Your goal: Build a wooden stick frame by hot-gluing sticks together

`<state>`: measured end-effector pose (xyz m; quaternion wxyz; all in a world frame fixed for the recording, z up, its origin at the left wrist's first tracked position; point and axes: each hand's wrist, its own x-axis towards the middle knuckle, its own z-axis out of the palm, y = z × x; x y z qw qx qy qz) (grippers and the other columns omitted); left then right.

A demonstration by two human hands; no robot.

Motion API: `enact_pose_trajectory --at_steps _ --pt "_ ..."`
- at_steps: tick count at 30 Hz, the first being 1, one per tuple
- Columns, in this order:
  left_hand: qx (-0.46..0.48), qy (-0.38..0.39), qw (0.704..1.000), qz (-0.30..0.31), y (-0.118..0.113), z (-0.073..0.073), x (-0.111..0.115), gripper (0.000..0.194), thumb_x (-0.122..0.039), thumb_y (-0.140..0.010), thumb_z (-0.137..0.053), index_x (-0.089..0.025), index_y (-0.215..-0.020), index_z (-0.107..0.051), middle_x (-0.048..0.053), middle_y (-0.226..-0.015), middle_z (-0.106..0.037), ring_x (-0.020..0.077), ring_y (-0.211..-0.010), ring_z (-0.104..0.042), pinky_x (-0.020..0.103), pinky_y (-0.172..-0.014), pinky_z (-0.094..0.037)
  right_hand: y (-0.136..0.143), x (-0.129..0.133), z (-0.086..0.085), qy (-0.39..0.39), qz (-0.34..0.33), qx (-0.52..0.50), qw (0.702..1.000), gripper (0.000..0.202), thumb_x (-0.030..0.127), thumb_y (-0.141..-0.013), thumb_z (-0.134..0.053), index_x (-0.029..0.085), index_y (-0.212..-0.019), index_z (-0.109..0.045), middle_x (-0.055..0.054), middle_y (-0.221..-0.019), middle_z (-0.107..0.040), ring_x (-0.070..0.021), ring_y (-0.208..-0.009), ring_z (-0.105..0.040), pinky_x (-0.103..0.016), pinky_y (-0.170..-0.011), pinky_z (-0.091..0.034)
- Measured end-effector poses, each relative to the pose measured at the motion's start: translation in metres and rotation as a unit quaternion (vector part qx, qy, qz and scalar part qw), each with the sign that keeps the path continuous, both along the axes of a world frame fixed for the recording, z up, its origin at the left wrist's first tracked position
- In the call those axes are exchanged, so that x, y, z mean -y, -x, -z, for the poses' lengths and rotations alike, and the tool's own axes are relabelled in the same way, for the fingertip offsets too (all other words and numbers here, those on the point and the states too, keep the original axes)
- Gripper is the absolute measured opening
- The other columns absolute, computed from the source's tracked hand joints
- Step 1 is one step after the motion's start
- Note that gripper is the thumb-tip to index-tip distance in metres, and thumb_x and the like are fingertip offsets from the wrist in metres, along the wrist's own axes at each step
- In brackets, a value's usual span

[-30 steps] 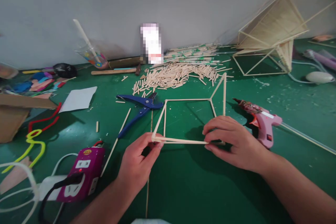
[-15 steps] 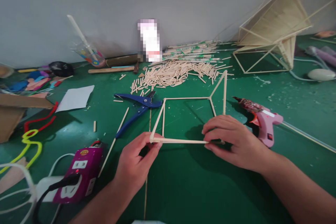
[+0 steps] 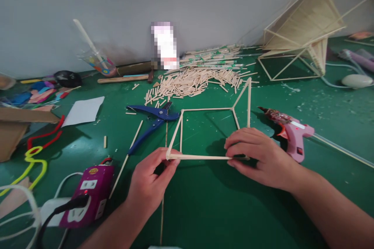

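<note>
A small frame of thin wooden sticks (image 3: 207,109) stands over the green table, its near stick running level between my hands. My left hand (image 3: 152,175) pinches the frame's near left corner between thumb and forefinger. Toward the right end of the near stick, my right hand (image 3: 257,155) closes its thumb and fingers on it; the near right corner is partly hidden behind the fingers. One stick rises to a peak at the frame's right side. Blue cutters (image 3: 160,113) lie left of the frame, and a pink glue gun (image 3: 295,134) lies to its right.
Cut sticks (image 3: 189,81) are heaped behind the frame, near a blurred phone (image 3: 166,44). A larger stick structure (image 3: 306,27) stands at the back right. On the left are a purple power strip (image 3: 90,192), white paper (image 3: 84,111) and cardboard (image 3: 20,128).
The view has shifted very slightly. Both hands keep their hold on the frame, with no clear movement.
</note>
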<state>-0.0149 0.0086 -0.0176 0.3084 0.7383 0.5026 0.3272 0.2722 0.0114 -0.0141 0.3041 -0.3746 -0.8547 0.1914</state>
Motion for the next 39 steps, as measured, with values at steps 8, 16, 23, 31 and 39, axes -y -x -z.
enact_pose_trajectory --at_steps 8,16,23,31,39 --pt "0.011 -0.001 1.000 0.000 -0.0025 -0.0033 0.0003 0.011 -0.016 -0.087 -0.059 -0.022 -0.091 -0.067 0.000 -0.088 -0.070 0.0136 -0.081 -0.065 0.023 -0.073 -0.049 0.0003 0.0000 0.0007 0.014 -0.003 -0.003 1.000 0.015 0.014 -0.081 -0.065 0.023 -0.092 -0.061 -0.003 -0.096 -0.067 -0.0178 -0.092 -0.061 -0.038 -0.084 -0.044" --pt "0.014 0.011 1.000 -0.011 -0.0046 -0.0057 0.0014 0.010 -0.017 -0.086 -0.059 -0.022 -0.088 -0.068 0.001 -0.087 -0.071 0.0144 -0.079 -0.065 0.023 -0.070 -0.050 0.0004 -0.0013 0.0044 0.011 -0.005 -0.015 1.000 0.012 0.015 -0.083 -0.064 0.024 -0.090 -0.062 -0.002 -0.095 -0.067 -0.0173 -0.091 -0.062 -0.038 -0.082 -0.044" --pt "0.009 0.002 1.000 -0.002 -0.0058 -0.0081 0.0014 0.010 -0.017 -0.086 -0.059 -0.022 -0.088 -0.067 0.001 -0.086 -0.070 0.0148 -0.080 -0.064 0.025 -0.071 -0.049 0.0023 0.0001 0.0030 0.005 0.018 -0.020 1.000 0.012 0.016 -0.081 -0.064 0.024 -0.090 -0.064 -0.002 -0.091 -0.069 -0.0189 -0.089 -0.064 -0.038 -0.083 -0.047" --pt "0.062 -0.017 0.997 -0.037 -0.0079 -0.0069 0.0063 0.041 -0.015 -0.083 -0.063 -0.023 -0.122 -0.051 0.001 -0.095 -0.068 0.0117 -0.079 -0.063 0.024 -0.075 -0.052 0.0033 0.0005 0.0021 0.015 0.018 -0.027 0.999 0.012 0.017 -0.083 -0.064 0.024 -0.091 -0.063 -0.002 -0.092 -0.069 -0.0183 -0.089 -0.063 -0.038 -0.082 -0.045" --pt "0.115 -0.021 0.993 -0.027 -0.0042 -0.0104 0.0064 0.049 -0.018 -0.087 -0.058 -0.025 -0.135 -0.048 0.005 -0.107 -0.071 0.0180 -0.096 -0.068 0.029 -0.086 -0.054 0.0048 -0.0008 0.0006 -0.013 0.025 -0.043 0.999 0.010 0.018 -0.083 -0.063 0.025 -0.090 -0.064 -0.002 -0.086 -0.071 -0.0182 -0.084 -0.066 -0.036 -0.079 -0.049"
